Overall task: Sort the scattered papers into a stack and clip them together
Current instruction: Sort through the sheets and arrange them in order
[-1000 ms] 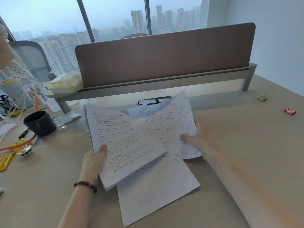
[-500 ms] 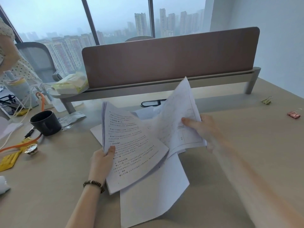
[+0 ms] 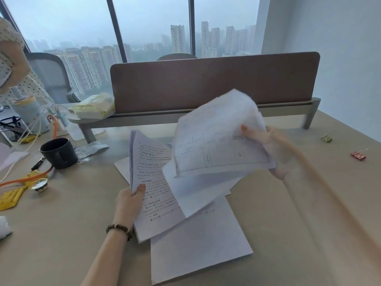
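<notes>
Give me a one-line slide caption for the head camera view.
Left hand grips a printed stack; right hand lifts a form sheet.

This is an office high up in a city building. A beige desk [image 3: 288, 203] carries a brown divider screen [image 3: 214, 81] on a grey rail. A mesh office chair [image 3: 51, 75] stands by tall windows [image 3: 154, 27] over apartment towers. Binder clips [image 3: 358, 155], printed papers [image 3: 156, 182] and a black mug [image 3: 58, 152] lie about.
</notes>
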Available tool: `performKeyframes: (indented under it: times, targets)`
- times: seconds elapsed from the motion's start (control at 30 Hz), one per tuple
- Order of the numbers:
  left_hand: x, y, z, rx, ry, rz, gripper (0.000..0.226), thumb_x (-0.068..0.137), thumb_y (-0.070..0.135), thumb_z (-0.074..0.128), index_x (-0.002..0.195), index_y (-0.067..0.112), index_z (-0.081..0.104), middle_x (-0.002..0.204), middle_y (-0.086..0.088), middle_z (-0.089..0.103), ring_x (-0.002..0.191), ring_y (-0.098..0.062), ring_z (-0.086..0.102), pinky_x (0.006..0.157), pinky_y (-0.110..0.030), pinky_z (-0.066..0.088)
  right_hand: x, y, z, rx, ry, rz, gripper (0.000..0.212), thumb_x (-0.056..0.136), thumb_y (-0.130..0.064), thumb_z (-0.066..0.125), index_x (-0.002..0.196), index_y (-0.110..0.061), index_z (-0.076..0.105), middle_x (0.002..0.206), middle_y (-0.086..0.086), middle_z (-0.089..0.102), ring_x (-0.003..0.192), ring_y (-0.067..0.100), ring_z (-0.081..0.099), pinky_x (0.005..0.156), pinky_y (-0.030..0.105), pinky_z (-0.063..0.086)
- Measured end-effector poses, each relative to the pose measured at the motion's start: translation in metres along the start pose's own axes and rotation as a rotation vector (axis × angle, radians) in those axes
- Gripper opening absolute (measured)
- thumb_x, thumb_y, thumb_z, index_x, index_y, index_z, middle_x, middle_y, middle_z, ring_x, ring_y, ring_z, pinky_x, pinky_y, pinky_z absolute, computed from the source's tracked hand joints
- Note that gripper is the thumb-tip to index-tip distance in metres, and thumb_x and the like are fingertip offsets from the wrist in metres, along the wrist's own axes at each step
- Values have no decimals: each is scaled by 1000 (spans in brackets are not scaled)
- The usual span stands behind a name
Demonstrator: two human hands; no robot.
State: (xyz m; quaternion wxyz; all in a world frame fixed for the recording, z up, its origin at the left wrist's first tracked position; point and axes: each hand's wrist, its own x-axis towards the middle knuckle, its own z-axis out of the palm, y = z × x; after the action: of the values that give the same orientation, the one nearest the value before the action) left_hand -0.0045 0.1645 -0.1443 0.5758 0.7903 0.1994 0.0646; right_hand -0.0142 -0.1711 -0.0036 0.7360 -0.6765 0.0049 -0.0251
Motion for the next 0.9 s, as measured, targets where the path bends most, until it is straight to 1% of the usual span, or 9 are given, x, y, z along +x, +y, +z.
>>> performKeyframes:
  times: [0.1,0.13,0.2,0.27,0.37,0.47,0.53,0.73,0.9]
  targets:
    - [-2,2,0,-63,-3,-25,25,98,24,60,86,5,70,85,-17,74,77,-35,72,75,-52,61,-1,39,-2,-118,45,158,36,81,-34,80,103,-7,75,99,11,78,84,24,73,78,36,59]
    - [-2,3,0,-78,-1,-28,24,98,23,60,87,3,70,86,-17,74,76,-34,71,74,-50,61,-5,51,-2,-166,19,225,39,79,-36,82,106,-9,74,100,7,77,88,23,73,81,37,59]
    - [-3,3,0,-99,4,-22,22,97,21,60,87,4,69,89,-19,74,79,-35,72,75,-48,60,-13,78,-5,-285,-77,348,64,70,-46,87,122,-13,69,110,4,77,102,23,72,94,43,57]
    - [-4,4,1,-120,5,-21,20,97,20,60,88,5,69,92,-20,74,84,-36,72,78,-50,60,-20,94,-5,-399,-143,417,58,81,-43,80,131,-18,64,120,4,73,108,24,70,100,45,54]
    - [-5,4,1,-147,8,-32,19,97,20,61,90,5,69,94,-20,74,86,-37,72,81,-52,59,-30,101,1,-463,-145,411,32,94,-37,71,123,-29,61,112,-4,70,99,17,69,90,36,56]
    - [-7,5,1,-175,12,-36,17,97,19,61,89,7,69,96,-20,74,87,-38,72,83,-56,58,-39,102,9,-520,-151,424,50,89,-45,72,133,-30,54,122,-5,69,109,20,68,99,43,54]
    - [-9,6,1,-197,17,-41,17,97,18,60,91,4,69,96,-21,73,88,-39,71,84,-55,58,-40,108,11,-504,-154,421,61,83,-47,75,137,-30,53,122,-7,71,109,20,69,99,45,55]
    - [-11,8,1,-226,32,-50,18,97,16,61,95,0,69,101,-23,73,91,-40,71,85,-55,57,-45,112,17,-470,-140,356,55,89,-25,76,135,-27,46,116,-5,70,103,19,70,96,41,56]
    - [-13,9,0,-334,35,-67,18,98,12,58,106,-2,66,100,-19,70,83,-33,68,76,-39,57,-36,103,10,-488,-87,264,47,88,-24,76,125,-30,47,109,-10,67,94,14,70,90,37,56]
